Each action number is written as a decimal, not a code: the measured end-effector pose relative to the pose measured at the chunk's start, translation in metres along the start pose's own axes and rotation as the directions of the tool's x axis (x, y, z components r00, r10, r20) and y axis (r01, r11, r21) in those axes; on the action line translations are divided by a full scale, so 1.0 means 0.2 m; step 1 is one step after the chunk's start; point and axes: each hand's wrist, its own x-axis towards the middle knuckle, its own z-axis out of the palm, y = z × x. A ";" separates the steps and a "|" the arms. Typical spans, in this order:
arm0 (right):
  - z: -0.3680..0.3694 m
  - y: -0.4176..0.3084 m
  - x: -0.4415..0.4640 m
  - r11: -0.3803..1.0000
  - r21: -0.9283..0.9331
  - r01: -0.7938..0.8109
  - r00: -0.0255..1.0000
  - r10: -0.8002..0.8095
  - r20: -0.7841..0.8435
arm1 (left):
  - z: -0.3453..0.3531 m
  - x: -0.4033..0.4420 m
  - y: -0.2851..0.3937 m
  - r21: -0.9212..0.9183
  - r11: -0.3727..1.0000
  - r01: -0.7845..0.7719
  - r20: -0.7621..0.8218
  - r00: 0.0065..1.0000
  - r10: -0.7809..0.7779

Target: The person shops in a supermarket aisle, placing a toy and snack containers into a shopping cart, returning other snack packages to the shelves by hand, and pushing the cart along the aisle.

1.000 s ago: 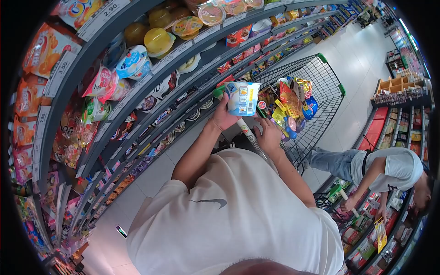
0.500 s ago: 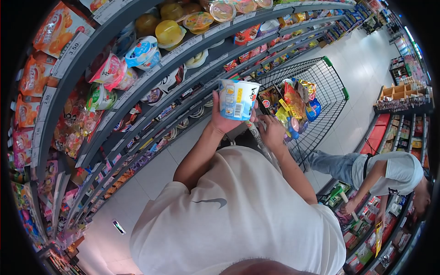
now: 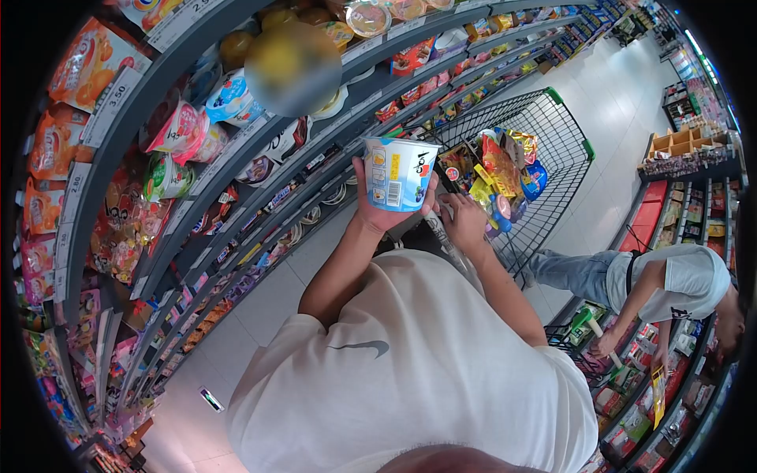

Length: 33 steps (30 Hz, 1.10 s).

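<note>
A cup is held up by the left hand, above the cart's handle.

The white-and-blue cup (image 3: 398,175) is gripped around its wall by the left hand (image 3: 377,215), with the printed side and barcode turned to the camera. It is held between the shelves (image 3: 162,88) and the shopping cart (image 3: 589,150), in which colourful packets (image 3: 505,169) are heaped. The right hand (image 3: 465,223) is placed by the handle (image 3: 438,234), near the cup; whether it is closed on the handle cannot be told. The step in hand is judged to be an inspection of the label; for any next move, a steady, gentle grip would be needed.
</note>
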 end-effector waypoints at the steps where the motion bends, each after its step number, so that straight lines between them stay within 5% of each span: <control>1: 0.00 0.00 0.00 1.000 0.000 0.006 1.000 -0.006 -0.007 | 0.00 0.00 0.00 -0.001 1.000 -0.003 0.004 1.000 0.003; 14: 0.00 0.00 0.00 1.000 0.009 0.003 1.000 -0.002 -0.015 | 0.01 -0.02 0.00 -0.025 1.000 -0.001 0.013 1.000 0.001; 21: 0.00 0.00 0.01 0.999 0.002 0.036 0.998 -0.036 -0.041 | -0.04 -0.11 0.05 0.403 0.915 -0.032 -0.231 0.963 0.136; 27: 0.02 0.01 0.00 0.997 -0.066 0.042 0.997 -0.046 -0.065 | -0.02 -0.15 0.06 0.472 0.881 -0.003 -0.366 0.909 0.199; 33: 0.02 0.00 0.01 0.999 -0.018 0.048 0.998 -0.049 -0.044 | 0.14 -0.19 0.15 0.473 0.880 0.031 -0.315 0.939 0.137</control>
